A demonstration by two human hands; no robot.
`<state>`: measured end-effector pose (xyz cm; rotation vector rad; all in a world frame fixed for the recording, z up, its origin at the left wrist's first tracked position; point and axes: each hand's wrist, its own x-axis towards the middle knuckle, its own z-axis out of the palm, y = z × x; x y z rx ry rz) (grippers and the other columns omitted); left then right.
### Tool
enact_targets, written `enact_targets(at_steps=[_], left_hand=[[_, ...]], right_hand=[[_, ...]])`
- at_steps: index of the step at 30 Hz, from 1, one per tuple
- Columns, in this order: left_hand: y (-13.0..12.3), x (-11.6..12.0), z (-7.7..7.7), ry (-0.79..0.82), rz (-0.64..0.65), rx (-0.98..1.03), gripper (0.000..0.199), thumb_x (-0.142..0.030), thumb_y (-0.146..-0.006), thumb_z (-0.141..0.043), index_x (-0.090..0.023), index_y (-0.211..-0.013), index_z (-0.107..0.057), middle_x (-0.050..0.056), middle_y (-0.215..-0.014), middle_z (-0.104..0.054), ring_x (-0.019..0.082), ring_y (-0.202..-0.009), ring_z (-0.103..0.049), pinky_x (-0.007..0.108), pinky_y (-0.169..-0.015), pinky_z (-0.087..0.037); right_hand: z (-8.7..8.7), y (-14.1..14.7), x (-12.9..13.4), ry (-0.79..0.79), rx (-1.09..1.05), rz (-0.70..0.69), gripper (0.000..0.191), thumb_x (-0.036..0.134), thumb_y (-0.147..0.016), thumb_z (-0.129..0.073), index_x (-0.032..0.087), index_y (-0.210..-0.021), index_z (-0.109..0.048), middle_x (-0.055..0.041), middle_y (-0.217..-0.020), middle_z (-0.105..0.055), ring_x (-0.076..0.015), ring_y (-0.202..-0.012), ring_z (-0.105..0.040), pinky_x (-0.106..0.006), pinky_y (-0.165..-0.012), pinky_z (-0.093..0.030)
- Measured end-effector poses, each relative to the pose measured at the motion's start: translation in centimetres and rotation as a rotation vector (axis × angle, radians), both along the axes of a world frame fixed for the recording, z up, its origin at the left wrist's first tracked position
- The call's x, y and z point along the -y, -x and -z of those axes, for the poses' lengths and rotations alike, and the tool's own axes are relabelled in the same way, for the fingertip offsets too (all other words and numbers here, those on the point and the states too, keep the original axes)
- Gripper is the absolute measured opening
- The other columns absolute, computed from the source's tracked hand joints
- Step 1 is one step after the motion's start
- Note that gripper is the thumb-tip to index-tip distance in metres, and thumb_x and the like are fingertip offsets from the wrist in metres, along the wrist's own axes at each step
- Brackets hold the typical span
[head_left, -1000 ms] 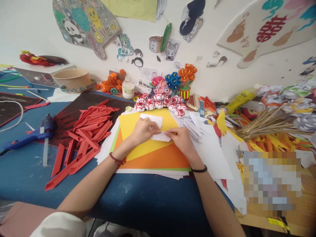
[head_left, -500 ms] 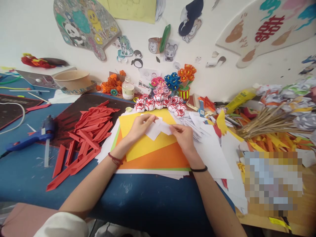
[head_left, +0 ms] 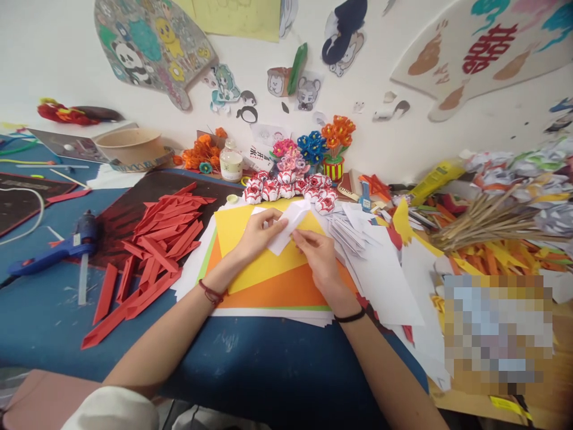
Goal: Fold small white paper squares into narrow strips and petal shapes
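A small folded white paper (head_left: pixel 287 225) is held between my two hands over the yellow sheet (head_left: pixel 250 270). My left hand (head_left: pixel 258 235) grips its left edge between thumb and fingers. My right hand (head_left: pixel 314 251) pinches its lower right edge. Below the yellow sheet lies an orange sheet (head_left: pixel 277 291), with green and white sheets under it. Folded white strips (head_left: pixel 347 233) are piled just right of my right hand. Red folded paper strips (head_left: pixel 165 230) lie heaped to the left.
Red-and-white paper flowers (head_left: pixel 286 188) stand behind the sheets. At the far left lies a blue glue gun (head_left: pixel 80 239). A jar (head_left: pixel 231 164) and a beige bowl (head_left: pixel 129 145) are at the back. Thin sticks (head_left: pixel 481 221) lie on the right.
My right hand has moved left and down, closer to my left hand. The white paper's right part, which stuck out to the right, now points up and its shape is narrower.
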<state>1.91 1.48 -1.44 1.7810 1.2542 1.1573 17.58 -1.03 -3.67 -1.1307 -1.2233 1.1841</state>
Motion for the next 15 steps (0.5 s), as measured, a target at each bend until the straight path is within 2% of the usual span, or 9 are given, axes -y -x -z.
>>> enact_targets(at_steps=[3, 6, 8, 10, 12, 15], left_hand=[[0.9, -0.2, -0.5, -0.027, 0.008, -0.113, 0.027, -0.039, -0.089, -0.051, -0.015, -0.079, -0.062, -0.001, -0.072, -0.057, 0.012, -0.064, -0.046, 0.023, -0.059, -0.033], [1.9, -0.4, -0.7, -0.073, -0.008, -0.331, 0.025, -0.036, -0.088, -0.053, -0.016, -0.079, -0.065, 0.0, -0.071, -0.06, 0.013, -0.066, -0.049, 0.023, -0.061, -0.034], [2.5, -0.6, -0.5, -0.082, 0.025, -0.449, 0.023, -0.035, -0.085, -0.057, -0.016, -0.078, -0.068, 0.0, -0.066, -0.06, 0.012, -0.062, -0.049, 0.023, -0.06, -0.033], [2.8, -0.8, -0.1, -0.075, 0.088, -0.499, 0.021, -0.034, -0.083, -0.06, -0.017, -0.078, -0.07, -0.001, -0.062, -0.06, 0.012, -0.059, -0.049, 0.023, -0.058, -0.033], [2.8, -0.9, 0.2, -0.08, 0.127, -0.495, 0.019, -0.034, -0.083, -0.062, -0.018, -0.081, -0.073, -0.001, -0.062, -0.063, 0.012, -0.059, -0.05, 0.023, -0.058, -0.034], [2.8, -1.0, 0.5, -0.095, 0.103, -0.458, 0.017, -0.033, -0.082, -0.064, -0.02, -0.087, -0.074, 0.0, -0.066, -0.066, 0.012, -0.062, -0.054, 0.023, -0.06, -0.036]], right_hand=[[0.1, -0.9, -0.6, 0.032, 0.098, -0.163, 0.028, 0.039, -0.074, -0.072, 0.017, -0.091, -0.076, -0.0056, -0.082, -0.071, -0.0175, -0.071, -0.061, -0.03, -0.067, -0.047], [-0.2, -2.3, -1.1, 0.042, 0.089, -0.184, 0.041, 0.035, -0.071, -0.075, 0.02, -0.109, -0.07, -0.0046, -0.093, -0.069, -0.0155, -0.073, -0.063, -0.028, -0.067, -0.049], [-0.3, -3.1, -1.4, 0.044, 0.077, -0.208, 0.051, 0.036, -0.071, -0.076, 0.023, -0.119, -0.064, -0.0049, -0.101, -0.068, -0.0162, -0.078, -0.065, -0.028, -0.069, -0.05], [-0.3, -3.6, -1.7, 0.017, 0.134, -0.186, 0.044, 0.039, -0.074, -0.073, 0.021, -0.113, -0.068, -0.006, -0.099, -0.07, -0.0174, -0.079, -0.066, -0.029, -0.07, -0.051], [0.0, -3.7, -1.9, -0.028, 0.27, -0.118, 0.029, 0.038, -0.074, -0.072, 0.017, -0.095, -0.073, -0.0076, -0.089, -0.073, -0.0199, -0.075, -0.067, -0.032, -0.071, -0.052], [0.6, -3.5, -2.1, -0.106, 0.47, -0.028, 0.017, 0.032, -0.073, -0.073, 0.016, -0.08, -0.074, -0.0079, -0.076, -0.074, -0.0218, -0.067, -0.067, -0.034, -0.068, -0.052]])
